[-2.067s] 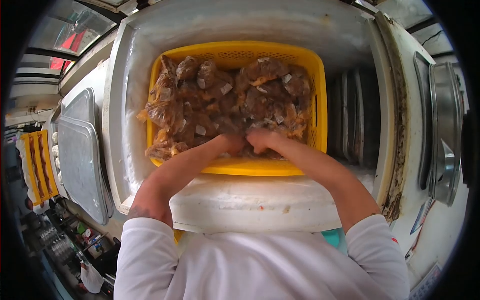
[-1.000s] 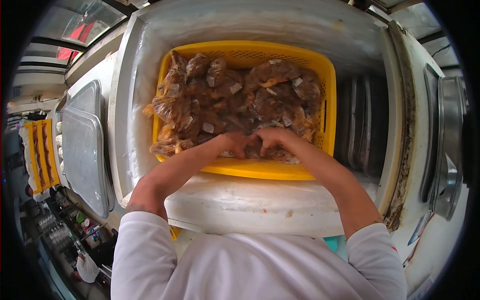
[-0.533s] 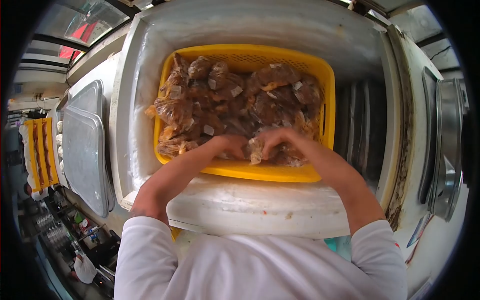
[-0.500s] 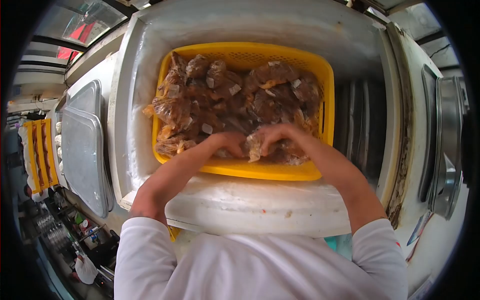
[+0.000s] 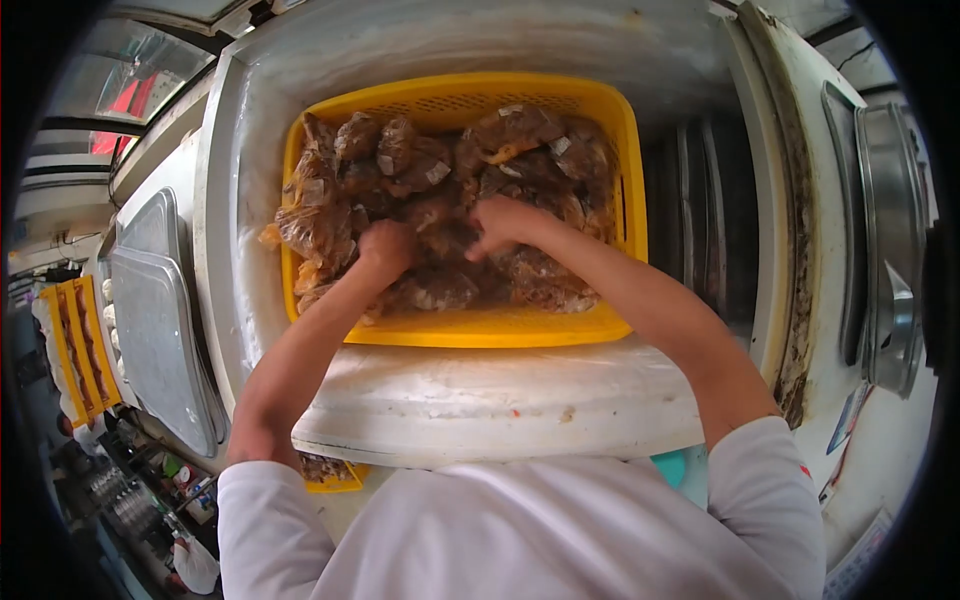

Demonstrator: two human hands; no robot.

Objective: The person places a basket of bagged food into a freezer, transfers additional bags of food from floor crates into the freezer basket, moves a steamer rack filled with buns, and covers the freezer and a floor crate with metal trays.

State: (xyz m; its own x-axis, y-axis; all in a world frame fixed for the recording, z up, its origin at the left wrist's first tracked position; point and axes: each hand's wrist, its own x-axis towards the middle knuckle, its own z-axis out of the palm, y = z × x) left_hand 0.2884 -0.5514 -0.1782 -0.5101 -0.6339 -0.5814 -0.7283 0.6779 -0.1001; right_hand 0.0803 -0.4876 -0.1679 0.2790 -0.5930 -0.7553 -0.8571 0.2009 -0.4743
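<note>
A yellow plastic basket (image 5: 465,333) holds many clear plastic bags of brown food, several with small white labels. Near the middle of the pile, my left hand (image 5: 388,246) is closed on the left side of a plastic bag of brown food (image 5: 436,222); its fingertips are hidden. My right hand (image 5: 500,226) curls over the right side of the same bag, thumb toward me. More bags lie against both hands, such as a crinkled bag (image 5: 445,290) just in front of them.
The basket sits inside a white, frosted chest freezer (image 5: 500,400). Dark upright trays (image 5: 705,220) stand to its right. Grey lids (image 5: 165,320) lie on the left, a steel pan (image 5: 890,250) on the right. Beyond the left side, a yellow crate (image 5: 80,350) and a person (image 5: 195,565) are visible.
Both hands have moved from the basket's near edge farther in, toward the middle of the pile, and stand wider apart. The view has shifted slightly.
</note>
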